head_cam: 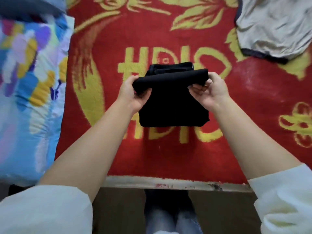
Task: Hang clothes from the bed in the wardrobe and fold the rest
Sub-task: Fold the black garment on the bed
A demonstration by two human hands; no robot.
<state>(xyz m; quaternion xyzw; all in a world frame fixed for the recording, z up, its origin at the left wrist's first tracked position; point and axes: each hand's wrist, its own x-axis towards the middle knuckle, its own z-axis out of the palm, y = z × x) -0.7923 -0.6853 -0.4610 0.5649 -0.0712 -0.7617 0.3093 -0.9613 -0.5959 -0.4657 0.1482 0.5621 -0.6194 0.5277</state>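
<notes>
A black garment point(173, 105), folded into a compact block, sits at the middle of the bed on a red blanket point(168, 157) with yellow lettering. My left hand point(135, 95) grips the left end of its raised upper fold. My right hand point(211, 92) pinches the right end of the same fold. The fold is lifted off the rest of the garment, whose lower part hangs or lies below my hands. A grey garment with dark trim point(273, 26) lies spread at the far right of the bed.
A bright multicoloured quilt point(28, 92) covers the left side of the bed. The bed's front edge point(168, 183) runs across just below my forearms, with the floor and my legs beneath it. Something dark lies at the top left corner.
</notes>
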